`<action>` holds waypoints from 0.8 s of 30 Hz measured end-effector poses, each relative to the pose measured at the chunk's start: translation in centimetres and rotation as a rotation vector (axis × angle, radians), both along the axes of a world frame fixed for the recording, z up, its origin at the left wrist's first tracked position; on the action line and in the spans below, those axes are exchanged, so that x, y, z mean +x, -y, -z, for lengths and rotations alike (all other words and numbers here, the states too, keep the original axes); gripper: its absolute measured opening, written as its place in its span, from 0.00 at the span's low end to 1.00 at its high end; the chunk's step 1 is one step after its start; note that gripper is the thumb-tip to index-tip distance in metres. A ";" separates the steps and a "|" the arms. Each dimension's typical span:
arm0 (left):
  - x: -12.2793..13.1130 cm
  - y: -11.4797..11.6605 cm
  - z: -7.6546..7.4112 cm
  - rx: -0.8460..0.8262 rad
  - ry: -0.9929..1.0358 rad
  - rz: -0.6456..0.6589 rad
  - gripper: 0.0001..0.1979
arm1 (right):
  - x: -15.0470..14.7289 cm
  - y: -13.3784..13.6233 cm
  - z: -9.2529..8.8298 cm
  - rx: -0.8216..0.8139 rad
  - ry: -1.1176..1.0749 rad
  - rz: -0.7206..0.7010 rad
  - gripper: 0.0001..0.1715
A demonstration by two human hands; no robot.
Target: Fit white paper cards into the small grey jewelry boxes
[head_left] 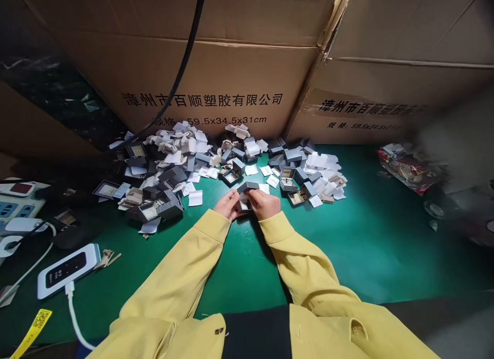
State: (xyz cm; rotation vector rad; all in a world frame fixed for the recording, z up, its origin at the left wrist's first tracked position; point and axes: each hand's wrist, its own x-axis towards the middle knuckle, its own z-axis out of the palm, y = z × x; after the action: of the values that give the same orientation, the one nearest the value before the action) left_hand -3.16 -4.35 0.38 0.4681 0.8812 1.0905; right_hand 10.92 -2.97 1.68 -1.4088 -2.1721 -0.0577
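Green tabletop (pixel 370 245); printed brown cartons (pixel 247 65) behind; light dim at left.

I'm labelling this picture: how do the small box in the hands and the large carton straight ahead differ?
The small box is dark grey; the carton is brown with dark printing. The small box is far smaller than the carton. The left hand and right hand hold the small box, while the carton stands behind, untouched. Both are boxes.

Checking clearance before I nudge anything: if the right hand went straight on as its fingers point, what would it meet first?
The small dark box, which the right hand is touching. Past that, probably the open box just behind, though depth is unclear.
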 end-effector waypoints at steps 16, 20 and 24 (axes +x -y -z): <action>0.1 -0.1 -0.1 0.009 -0.046 0.001 0.21 | 0.9 -0.6 -0.1 -0.139 0.083 -0.070 0.18; 0.2 -0.1 0.0 0.026 -0.052 0.005 0.21 | 1.1 -1.0 0.1 -0.137 0.093 -0.101 0.19; 0.3 0.1 -0.1 0.073 -0.096 0.021 0.21 | 0.6 -0.6 0.2 -0.039 0.105 -0.042 0.21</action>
State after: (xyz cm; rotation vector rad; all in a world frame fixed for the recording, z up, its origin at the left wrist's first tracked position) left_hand -2.83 -4.42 0.49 0.5929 0.9208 1.0906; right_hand 11.53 -2.39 1.49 -1.4099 -2.2996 -0.0762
